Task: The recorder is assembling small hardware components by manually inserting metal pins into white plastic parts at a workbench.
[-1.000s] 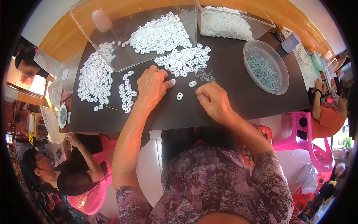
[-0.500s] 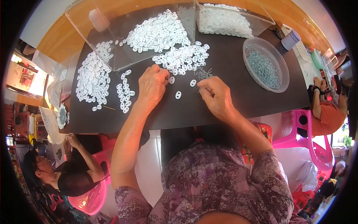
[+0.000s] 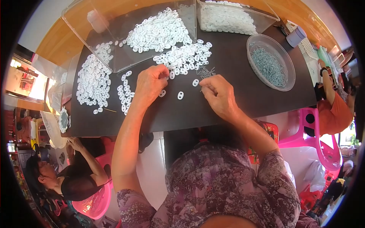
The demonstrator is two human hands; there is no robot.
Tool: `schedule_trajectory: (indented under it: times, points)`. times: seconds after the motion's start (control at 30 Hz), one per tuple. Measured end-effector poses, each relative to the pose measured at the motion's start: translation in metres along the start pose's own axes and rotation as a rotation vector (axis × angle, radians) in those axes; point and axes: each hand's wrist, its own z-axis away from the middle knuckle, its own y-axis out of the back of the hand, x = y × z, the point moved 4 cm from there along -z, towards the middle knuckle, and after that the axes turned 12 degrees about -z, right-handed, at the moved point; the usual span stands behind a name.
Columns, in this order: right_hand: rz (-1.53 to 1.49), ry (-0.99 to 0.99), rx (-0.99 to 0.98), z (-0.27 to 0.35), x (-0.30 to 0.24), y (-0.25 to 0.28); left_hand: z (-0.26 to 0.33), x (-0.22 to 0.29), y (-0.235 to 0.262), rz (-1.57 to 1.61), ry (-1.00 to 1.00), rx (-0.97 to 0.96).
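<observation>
My left hand is curled, its fingertips bent down at the near edge of a heap of small white oval pieces with two holes. Just under its fingers lies one loose white piece. Thumb and forefinger of my right hand are pressed together beside a small pile of grey metal pins; whatever they hold is too small to make out. A single white piece lies by those fingertips, and another white piece rests between my hands.
A clear bin on its side holds a large white heap. More white pieces spread at left, near a short group. A round tub of pins and a clear box stand beyond. A person sits at left.
My left hand has shifted slightly left, and a white piece now lies nearer me below its fingers. My right hand stays pinched in nearly the same place. The whole view has shifted a little.
</observation>
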Motion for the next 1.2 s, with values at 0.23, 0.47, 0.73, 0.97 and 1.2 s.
schedule_trajectory:
  times: [0.23,0.47,0.73,0.97,1.2]
  points:
    - [-0.047,-0.062,0.013,0.002,0.001,-0.001,0.013,0.004,0.006,0.009,-0.097,0.108]
    - [-0.449,-0.241,0.218,0.001,-0.015,-0.008,0.054,0.043,-0.015,0.767,0.254,-0.039]
    - [-0.546,-0.122,0.225,0.014,-0.025,-0.028,0.073,0.062,-0.042,1.109,0.283,0.193]
    - [-0.114,0.275,0.129,0.01,-0.054,-0.02,0.087,0.068,-0.041,1.051,0.23,0.318]
    - [-0.238,0.143,0.14,0.016,-0.056,-0.011,0.092,0.07,-0.03,1.002,0.145,0.289]
